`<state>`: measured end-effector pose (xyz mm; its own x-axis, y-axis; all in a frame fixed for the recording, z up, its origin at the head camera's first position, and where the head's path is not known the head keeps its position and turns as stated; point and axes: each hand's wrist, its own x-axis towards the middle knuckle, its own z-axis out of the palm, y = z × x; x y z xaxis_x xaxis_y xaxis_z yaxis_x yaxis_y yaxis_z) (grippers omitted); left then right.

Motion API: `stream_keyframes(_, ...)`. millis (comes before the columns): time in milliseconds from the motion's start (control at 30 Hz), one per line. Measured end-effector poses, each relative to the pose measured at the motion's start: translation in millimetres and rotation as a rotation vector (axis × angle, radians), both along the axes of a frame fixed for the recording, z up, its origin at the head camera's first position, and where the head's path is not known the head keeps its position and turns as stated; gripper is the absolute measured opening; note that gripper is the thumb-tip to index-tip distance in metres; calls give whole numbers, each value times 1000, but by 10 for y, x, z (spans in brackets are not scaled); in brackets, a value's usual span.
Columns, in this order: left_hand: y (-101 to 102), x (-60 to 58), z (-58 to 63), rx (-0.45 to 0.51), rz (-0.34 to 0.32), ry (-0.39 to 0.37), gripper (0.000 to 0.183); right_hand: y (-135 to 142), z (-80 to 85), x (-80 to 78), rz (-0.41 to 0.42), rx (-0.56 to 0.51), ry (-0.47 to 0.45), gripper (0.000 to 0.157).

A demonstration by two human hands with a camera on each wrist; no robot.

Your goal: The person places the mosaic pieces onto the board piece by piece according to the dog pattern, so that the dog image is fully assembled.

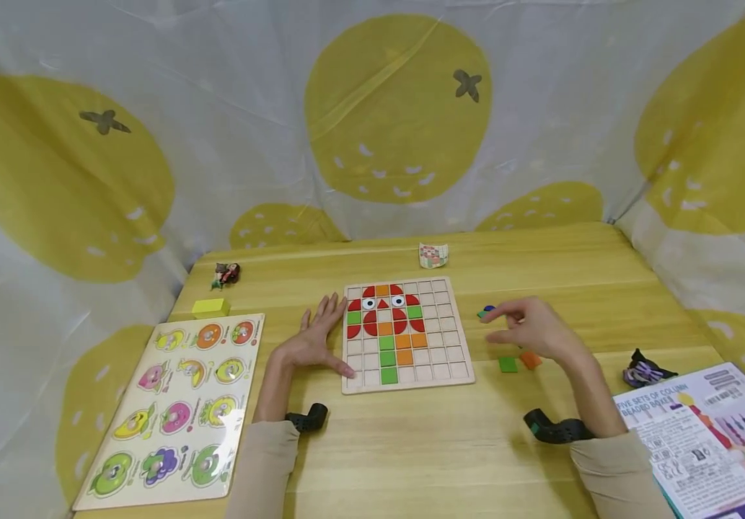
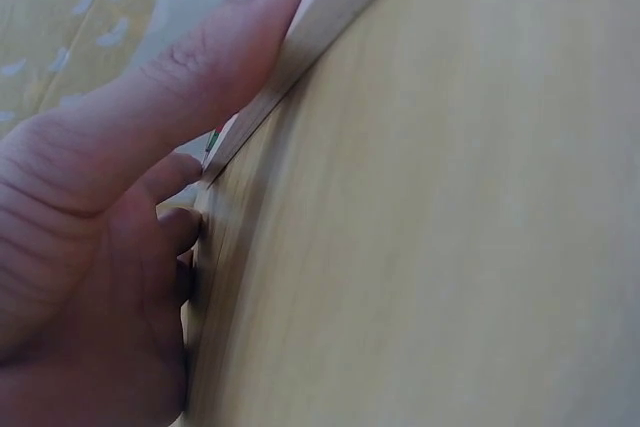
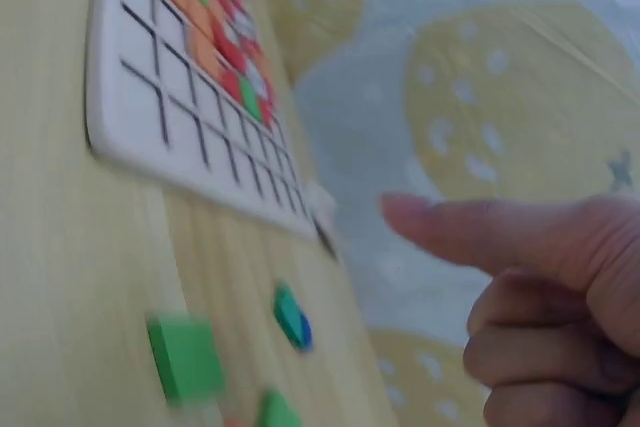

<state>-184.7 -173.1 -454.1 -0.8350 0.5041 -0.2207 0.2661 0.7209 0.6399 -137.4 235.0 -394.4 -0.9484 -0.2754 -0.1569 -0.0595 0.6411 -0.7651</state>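
A wooden grid board point(image 1: 440, 353) lies on the table, part filled with red, green and orange tiles and two eye pieces. My left hand point(image 1: 310, 340) is spread at its left side, fingers by the edge and thumb on the lower left corner. In the left wrist view the thumb point(image 2: 190, 82) presses against the board's rim. Right of the board hovers my right hand point(image 1: 534, 330), thumb and index finger apart, the others curled, with nothing between them. Below and beside it lie a green square tile point(image 1: 508, 365), an orange tile point(image 1: 531, 360) and small blue and green pieces point(image 1: 487, 311).
Behind the board stands a small picture card point(image 1: 433, 256). On the left are a fruit puzzle board point(image 1: 208, 393), a yellow block point(image 1: 210, 308) and a small figurine point(image 1: 226, 274). To the right lie a dark purple bundle point(image 1: 646, 370) and a printed box point(image 1: 690, 440).
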Motion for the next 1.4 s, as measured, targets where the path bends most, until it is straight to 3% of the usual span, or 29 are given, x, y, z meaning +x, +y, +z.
stream_keyframes(133, -24, 31, -6, 3, 11, -15, 140, 385, 60, 168, -88, 113, -90, 35)
stream_keyframes(333, -34, 27, 2, 3, 9, 3, 139, 490, -45, 198, -121, 248, -200, 41)
stream_keyframes(467, -3, 12, -9, 0, -4, 3, 138, 444, -158, 187, -160, 247, -226, 41)
stream_keyframes(600, 5, 11, -13, -6, 4, -3, 139, 377, -240, 153, -157, 192, -193, 35)
stream_keyframes(733, 9, -3, -20, -10, 1, 4, 139, 350, -274, 127, -178, 165, -209, 34)
stream_keyframes(867, -2, -8, -27, -7, -1, 11, 139, 333, -259, 122, -188, 204, -198, 37)
stream_keyframes(1000, -13, 5, -27, -5, 2, 1, 139, 285, -254, 83, -144, 226, -106, 37)
stream_keyframes(1100, -23, 12, -25, 0, 2, -1, 139, 163, -257, 39, -102, 149, -56, 35)
stream_keyframes(1233, -28, 17, -17, 6, 3, -2, 140, -150, -257, -11, 26, 15, -13, 26)
stream_keyframes(1400, -2, 13, -17, 17, 1, -7, 139, -602, -296, -49, 171, 26, 36, 22)
